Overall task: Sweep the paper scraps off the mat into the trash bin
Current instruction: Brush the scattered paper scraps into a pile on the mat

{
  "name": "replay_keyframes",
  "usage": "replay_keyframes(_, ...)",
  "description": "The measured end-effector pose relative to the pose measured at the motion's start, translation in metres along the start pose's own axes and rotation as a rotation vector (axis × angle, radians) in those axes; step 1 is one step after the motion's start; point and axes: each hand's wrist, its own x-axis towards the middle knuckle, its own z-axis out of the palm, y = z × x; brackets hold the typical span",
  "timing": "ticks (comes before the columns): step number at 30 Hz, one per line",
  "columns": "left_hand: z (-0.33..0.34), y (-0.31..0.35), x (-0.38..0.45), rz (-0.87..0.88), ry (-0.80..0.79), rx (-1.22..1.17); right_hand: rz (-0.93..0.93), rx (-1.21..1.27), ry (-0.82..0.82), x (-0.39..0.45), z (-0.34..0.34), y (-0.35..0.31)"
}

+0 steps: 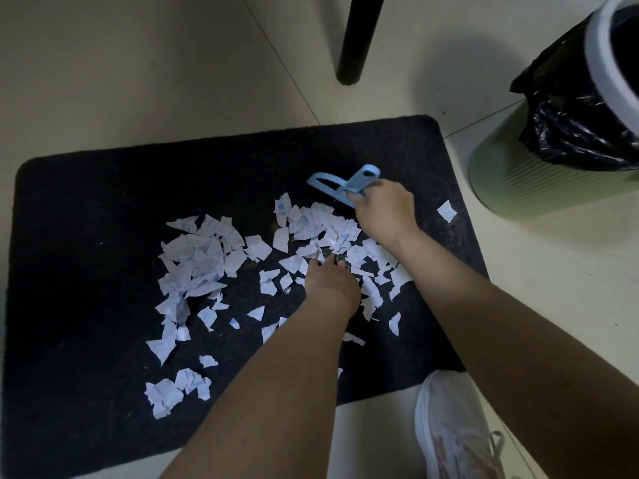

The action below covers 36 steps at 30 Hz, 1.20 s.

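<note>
A dark mat (103,219) lies on the pale tiled floor, strewn with several white squared paper scraps (200,257). My right hand (383,210) grips the handle of a light blue hand brush (340,184) at the far edge of the scrap pile. My left hand (330,285) reaches down into the scraps at the pile's middle; its fingertips are hidden among the paper, so what they hold cannot be told. One stray scrap (447,210) lies near the mat's right edge. The green trash bin (539,174) with a black liner stands to the right, off the mat.
A black furniture leg (358,39) stands on the floor beyond the mat. My white shoe (453,430) rests on the floor at the mat's near right corner. Bare tile runs between mat and bin.
</note>
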Motion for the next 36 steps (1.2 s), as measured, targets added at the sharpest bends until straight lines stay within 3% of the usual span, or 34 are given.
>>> replay_keyframes(9,-0.006,0.003,-0.001,-0.016,-0.021,-0.012,0.365,0.043,0.284,-0.009,-0.058,0.078)
replay_keyframes(14,-0.017,0.01,-0.002,-0.046,-0.027,0.015,0.528,-0.007,0.26,-0.014,-0.044,0.128)
replay_keyframes(24,-0.021,0.016,-0.002,-0.079,-0.053,0.069,0.44,0.015,0.039,-0.023,-0.027,0.118)
replay_keyframes(27,-0.015,0.015,-0.002,-0.075,-0.025,0.061,0.409,0.01,0.14,-0.031,-0.039,0.118)
replay_keyframes(30,-0.012,0.013,-0.004,-0.074,-0.016,0.046,0.49,-0.06,0.273,-0.025,-0.054,0.134)
replay_keyframes(36,-0.01,0.013,-0.003,-0.067,-0.028,0.031,0.412,-0.155,0.117,-0.028,-0.029,0.115)
